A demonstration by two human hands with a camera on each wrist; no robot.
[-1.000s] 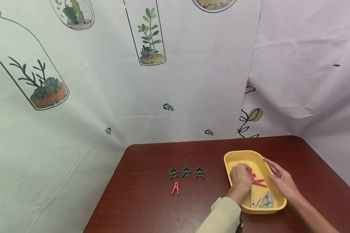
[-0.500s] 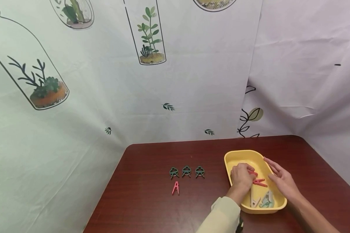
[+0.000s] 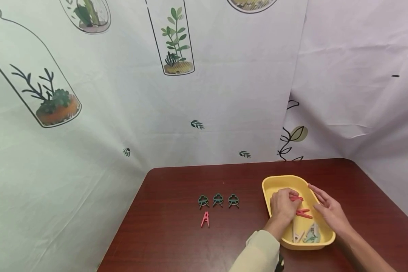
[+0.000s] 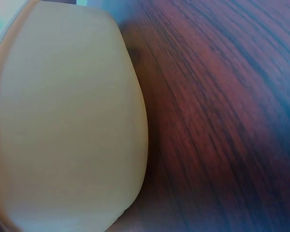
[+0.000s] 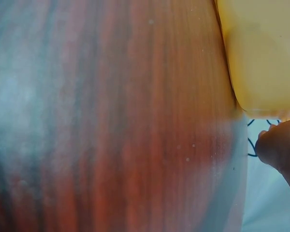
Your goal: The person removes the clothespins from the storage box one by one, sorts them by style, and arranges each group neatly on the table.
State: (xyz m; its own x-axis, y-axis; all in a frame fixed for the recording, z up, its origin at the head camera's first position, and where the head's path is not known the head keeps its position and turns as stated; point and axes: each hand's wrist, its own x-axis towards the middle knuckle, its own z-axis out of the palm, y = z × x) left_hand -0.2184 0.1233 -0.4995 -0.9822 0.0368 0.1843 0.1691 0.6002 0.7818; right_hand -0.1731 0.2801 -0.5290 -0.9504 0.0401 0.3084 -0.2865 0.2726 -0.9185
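My left hand (image 3: 283,206) reaches into a yellow plastic tray (image 3: 270,183) in the head view, its fingers pinching a red clothespin (image 3: 296,198). A second red clothespin (image 3: 305,214) lies just below those fingers. Toward the near end of the tray are a white clothespin (image 3: 297,237) and a pale green clip (image 3: 312,234). My right hand (image 3: 331,213) holds the tray's right rim, thumb over the inner side and fingers outside. In the right wrist view the tray's outer wall (image 5: 261,58) shows beside part of that hand (image 5: 282,150).
On the dark red wooden table (image 3: 163,234), left of the tray, three dark green round clips (image 3: 218,200) stand in a row. A red clothespin (image 3: 205,219) lies below the leftmost. A patterned cloth (image 3: 224,94) hangs behind the table. A pale rounded surface (image 4: 72,116) fills the left wrist view's left half.
My left hand has shifted slightly right inside the tray, and the red clothespin at its fingertips has moved with it. The right hand stays on the rim; the table clips have not moved.
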